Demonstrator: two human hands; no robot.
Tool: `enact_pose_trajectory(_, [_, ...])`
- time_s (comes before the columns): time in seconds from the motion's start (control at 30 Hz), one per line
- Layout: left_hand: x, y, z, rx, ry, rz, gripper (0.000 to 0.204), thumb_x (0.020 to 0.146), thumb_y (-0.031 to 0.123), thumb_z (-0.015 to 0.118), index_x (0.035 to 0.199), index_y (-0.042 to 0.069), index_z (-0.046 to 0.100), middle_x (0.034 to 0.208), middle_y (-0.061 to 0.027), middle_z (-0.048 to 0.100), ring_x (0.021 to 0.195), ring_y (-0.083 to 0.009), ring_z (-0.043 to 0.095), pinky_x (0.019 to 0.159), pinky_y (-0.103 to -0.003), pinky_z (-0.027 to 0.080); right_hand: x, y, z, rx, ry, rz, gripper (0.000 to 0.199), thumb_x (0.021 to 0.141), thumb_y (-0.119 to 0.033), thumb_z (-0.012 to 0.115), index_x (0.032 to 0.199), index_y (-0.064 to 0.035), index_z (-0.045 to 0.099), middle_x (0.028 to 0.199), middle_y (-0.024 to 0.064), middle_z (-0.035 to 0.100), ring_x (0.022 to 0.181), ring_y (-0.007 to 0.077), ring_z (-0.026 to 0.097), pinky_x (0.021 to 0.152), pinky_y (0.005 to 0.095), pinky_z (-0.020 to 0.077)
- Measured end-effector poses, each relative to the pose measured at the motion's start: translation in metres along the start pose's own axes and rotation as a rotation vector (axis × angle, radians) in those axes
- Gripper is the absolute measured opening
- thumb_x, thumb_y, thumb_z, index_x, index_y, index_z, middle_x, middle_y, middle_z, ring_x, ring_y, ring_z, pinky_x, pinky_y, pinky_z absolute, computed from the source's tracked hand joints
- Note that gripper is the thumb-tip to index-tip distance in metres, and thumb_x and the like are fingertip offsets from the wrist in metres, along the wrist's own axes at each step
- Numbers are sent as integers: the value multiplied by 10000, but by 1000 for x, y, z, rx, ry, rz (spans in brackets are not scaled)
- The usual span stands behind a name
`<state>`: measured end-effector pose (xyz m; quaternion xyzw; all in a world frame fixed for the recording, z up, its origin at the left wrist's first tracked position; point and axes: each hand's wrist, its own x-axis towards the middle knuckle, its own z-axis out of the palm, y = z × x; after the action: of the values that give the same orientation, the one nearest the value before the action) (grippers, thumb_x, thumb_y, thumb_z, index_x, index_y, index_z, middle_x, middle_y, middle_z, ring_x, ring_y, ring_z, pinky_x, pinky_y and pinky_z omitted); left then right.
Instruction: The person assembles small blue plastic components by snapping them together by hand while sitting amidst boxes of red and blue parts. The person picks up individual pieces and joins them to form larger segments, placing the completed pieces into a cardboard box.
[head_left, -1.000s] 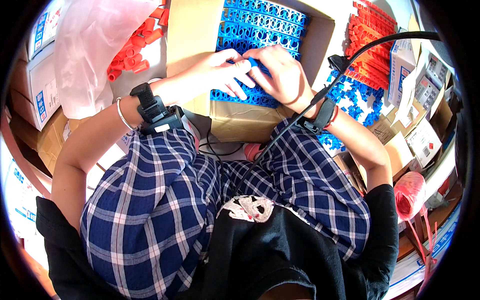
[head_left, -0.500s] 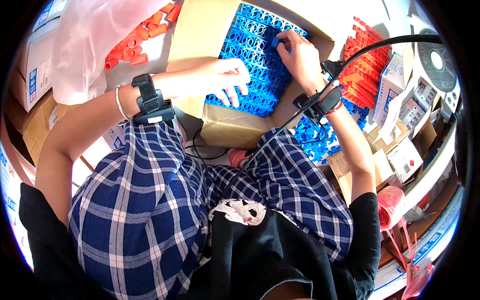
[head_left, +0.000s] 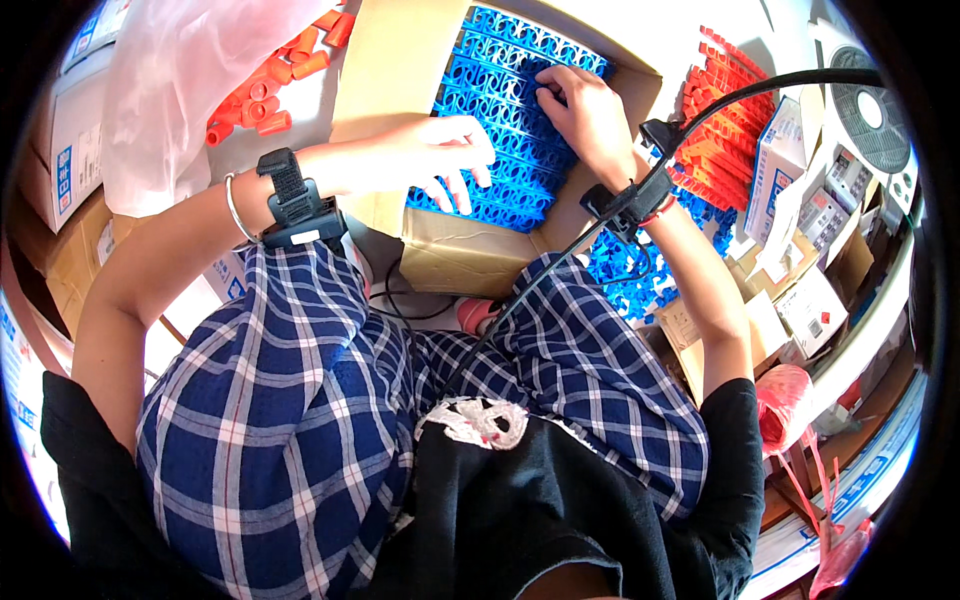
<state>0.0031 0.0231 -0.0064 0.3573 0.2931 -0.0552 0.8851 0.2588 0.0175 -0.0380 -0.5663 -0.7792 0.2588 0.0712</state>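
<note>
An open cardboard box (head_left: pixel 470 258) stands in front of my knees, holding tight rows of blue plastic pieces (head_left: pixel 500 140) with round cut-outs. My right hand (head_left: pixel 588 110) reaches over the far right part of the rows. Its thumb and forefinger are bent together at a blue piece, which blends into the rows below, so its outline is hard to make out. Over the box's left side hovers my left hand (head_left: pixel 445 155), fingers loosely curled and apart with nothing in them.
Orange-red tubes (head_left: pixel 265 90) lie at the far left beside a translucent plastic bag (head_left: pixel 170 100). On the right are stacked red strips (head_left: pixel 725 125), loose blue pieces (head_left: pixel 625 275), small cartons (head_left: pixel 810 320), a fan (head_left: pixel 872 120) and pink twine (head_left: pixel 783 405). A black cable (head_left: pixel 590 235) crosses before my right wrist.
My right hand has shifted slightly left and down, lowering the blue piece from above the rows down to them. My left hand has barely moved.
</note>
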Motion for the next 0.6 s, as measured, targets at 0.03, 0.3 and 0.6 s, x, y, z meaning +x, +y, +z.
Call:
enact_pose_trajectory(0.03, [-1,-1,0,-4,-4,5,250,1009,295,409,1128,89,484,1061,-81,594,834,-181,650,717,-298,508,0,-1,0,2,0,1,180,837,-156,642,983,-51,648,864,109,669,814,264,661,737,352,535])
enact_pose_trajectory(0.3, [-1,-2,0,-5,-16,8,234,1003,260,394,1130,83,482,1072,-79,599,835,-185,655,706,-291,507,0,-6,-1,-17,19,-17,104,834,-130,597,876,-40,630,824,145,648,807,325,632,752,400,517])
enact_pose_trajectory(0.6, [0,-5,-3,-39,-50,16,246,1016,274,371,1131,83,475,1079,-86,594,837,-182,654,702,-287,508,1,-11,-5,-182,27,-49,87,818,-164,643,841,-84,618,779,73,619,786,269,620,724,371,514])
